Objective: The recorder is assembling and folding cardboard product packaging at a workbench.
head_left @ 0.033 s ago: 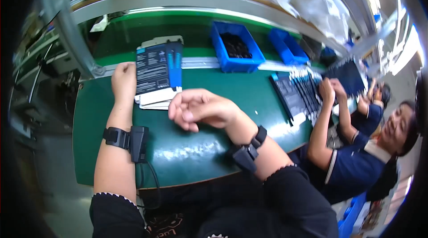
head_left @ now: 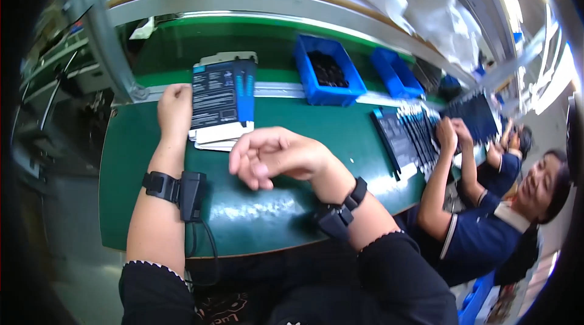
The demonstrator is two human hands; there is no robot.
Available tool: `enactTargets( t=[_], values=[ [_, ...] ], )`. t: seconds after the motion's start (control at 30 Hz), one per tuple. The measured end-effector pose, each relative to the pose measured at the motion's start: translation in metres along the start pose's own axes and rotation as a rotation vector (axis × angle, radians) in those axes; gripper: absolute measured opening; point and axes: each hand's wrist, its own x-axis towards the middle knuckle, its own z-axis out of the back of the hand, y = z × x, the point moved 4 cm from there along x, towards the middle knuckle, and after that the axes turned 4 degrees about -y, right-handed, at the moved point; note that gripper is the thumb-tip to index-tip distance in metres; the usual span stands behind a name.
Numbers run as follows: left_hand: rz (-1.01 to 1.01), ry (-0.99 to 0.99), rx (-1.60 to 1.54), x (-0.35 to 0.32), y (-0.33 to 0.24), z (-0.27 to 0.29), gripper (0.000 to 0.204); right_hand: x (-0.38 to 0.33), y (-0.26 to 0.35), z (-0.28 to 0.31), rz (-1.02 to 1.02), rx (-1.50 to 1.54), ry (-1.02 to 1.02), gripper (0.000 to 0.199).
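head view: at the left, your left hand is resting against or just beside the left edge of the stack of printed cartons, its fingers curling in; i cannot tell whether they are gripping anything. below it, the cable of your wrist device is looping near the edge of the green table and could be snagging there if you are pulling back sharply. the stack is lying on the table's far left part, its lower cartons jutting out unevenly, so a sideways push could be sliding it apart. your right hand is hovering near the stack's lower right corner, loosely half curled, nothing showing in it; a low sweep could be catching those edges. further right, the blue bin is holding dark pieces that a hard knock could be spilling, and the fanned cartons are lying beside a co-worker's hands, so overreaching could be bumping both.
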Motion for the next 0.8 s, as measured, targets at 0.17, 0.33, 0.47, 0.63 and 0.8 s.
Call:
enactTargets(
  t=[0.17,0.33,0.47,0.63,0.8],
  values=[
    [0.02,0.012,-0.046,-0.006,-0.022,0.001,0.026,0.002,0.081,-0.115,0.242,-0.634,0.227,0.022],
    [0.034,0.029,-0.033,-0.005,-0.004,0.003,0.026,-0.035,0.068,-0.159,1.017,-0.845,0.198,0.023],
    [0.016,0.048,-0.099,-0.006,-0.01,0.005,0.024,-0.053,0.109,-0.143,0.835,-0.947,0.474,0.015],
    [0.037,0.118,-0.196,-0.004,-0.009,0.001,0.021,-0.068,0.111,-0.132,1.256,-0.883,0.241,0.019],
    [0.029,0.112,-0.223,-0.001,0.006,0.011,0.022,-0.049,0.152,-0.074,0.946,-0.501,0.895,0.02]
  ],
)
